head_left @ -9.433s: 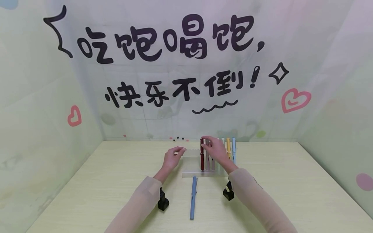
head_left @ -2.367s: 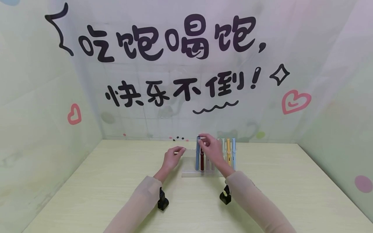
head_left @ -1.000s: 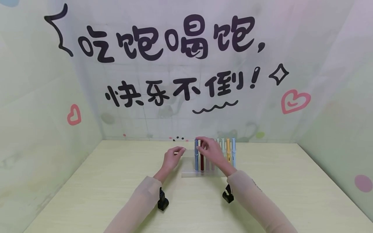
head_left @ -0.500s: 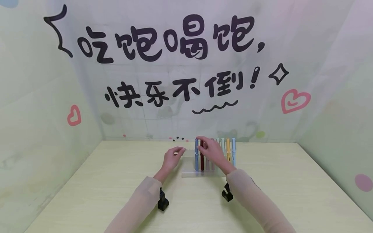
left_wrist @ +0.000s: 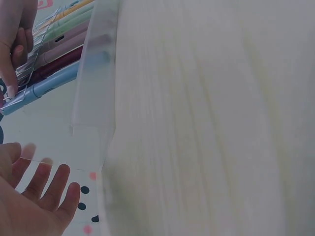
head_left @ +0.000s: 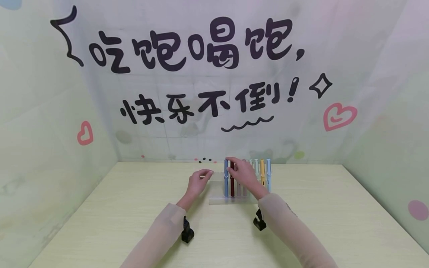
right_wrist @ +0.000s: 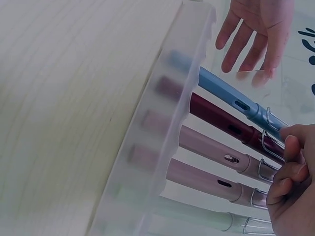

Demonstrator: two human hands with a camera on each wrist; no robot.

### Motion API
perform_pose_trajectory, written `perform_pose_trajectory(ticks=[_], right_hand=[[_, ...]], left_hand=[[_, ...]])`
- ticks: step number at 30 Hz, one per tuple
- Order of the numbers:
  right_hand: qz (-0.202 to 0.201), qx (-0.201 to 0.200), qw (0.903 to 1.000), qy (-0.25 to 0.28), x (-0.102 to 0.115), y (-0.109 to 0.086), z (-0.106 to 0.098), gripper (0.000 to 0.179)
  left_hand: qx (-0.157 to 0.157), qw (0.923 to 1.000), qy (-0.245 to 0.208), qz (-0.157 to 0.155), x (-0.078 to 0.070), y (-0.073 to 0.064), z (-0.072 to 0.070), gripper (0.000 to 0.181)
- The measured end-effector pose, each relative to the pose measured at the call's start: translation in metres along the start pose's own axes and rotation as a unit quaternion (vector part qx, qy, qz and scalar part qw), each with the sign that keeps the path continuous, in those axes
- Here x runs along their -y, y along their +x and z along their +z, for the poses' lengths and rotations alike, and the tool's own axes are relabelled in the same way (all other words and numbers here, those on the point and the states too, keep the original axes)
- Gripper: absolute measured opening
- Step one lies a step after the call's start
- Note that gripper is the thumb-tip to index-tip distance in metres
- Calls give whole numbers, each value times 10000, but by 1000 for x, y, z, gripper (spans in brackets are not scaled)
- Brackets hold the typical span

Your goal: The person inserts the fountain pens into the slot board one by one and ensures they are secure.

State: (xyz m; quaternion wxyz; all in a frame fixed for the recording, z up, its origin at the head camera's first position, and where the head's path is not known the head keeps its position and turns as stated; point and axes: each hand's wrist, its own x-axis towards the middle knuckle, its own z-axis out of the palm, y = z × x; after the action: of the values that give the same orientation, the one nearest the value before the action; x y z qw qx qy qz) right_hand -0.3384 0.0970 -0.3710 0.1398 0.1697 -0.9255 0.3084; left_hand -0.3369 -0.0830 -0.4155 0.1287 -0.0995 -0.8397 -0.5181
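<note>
A clear pen rack with a frosted base stands on the table. My left hand pinches the upper left edge of its clear plate between thumb and fingers. My right hand holds the cap of a blue fountain pen by thumb and index finger. That pen stands upright in the rack, its lower end in the base. Close beside it is a dark red pen. Further right follow two mauve pens, pale green ones, a yellow pen and a light blue pen.
The rack's left part shows bare clear plate. Pale wood-grain table lies around and in front of the rack. A printed cloth backdrop rises behind and at both sides. Black wrist cameras hang under both sleeves.
Earlier the blue pen lay on the table in front; now it stands in the rack, left of the dark red pen. It sits slightly lower than 2.4 s ago. My left hand keeps its place.
</note>
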Motion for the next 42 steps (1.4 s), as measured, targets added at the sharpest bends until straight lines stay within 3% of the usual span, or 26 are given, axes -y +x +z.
perform_pose_trajectory(ticks=[17,22,31,37,42], right_hand=[[-4,34,10000,75,1,1,-1,40],[-245,-275,9990,268,0,-1,-5,37],[-617,-783,9926,692,-8,-10,-28,26],[-889,-1044,9887,607,-21,-19,-45,22],[-727,-1128,9895,542,-36,-26,-59,23]], left_hand=[[30,10000,-9,-82,1,1,0,26],[24,10000,-7,-93,1,1,1,26],[26,10000,-15,-80,-1,1,0,27],[47,10000,-33,-53,-2,1,0,26],[97,9998,-66,-132,-3,0,1,28]])
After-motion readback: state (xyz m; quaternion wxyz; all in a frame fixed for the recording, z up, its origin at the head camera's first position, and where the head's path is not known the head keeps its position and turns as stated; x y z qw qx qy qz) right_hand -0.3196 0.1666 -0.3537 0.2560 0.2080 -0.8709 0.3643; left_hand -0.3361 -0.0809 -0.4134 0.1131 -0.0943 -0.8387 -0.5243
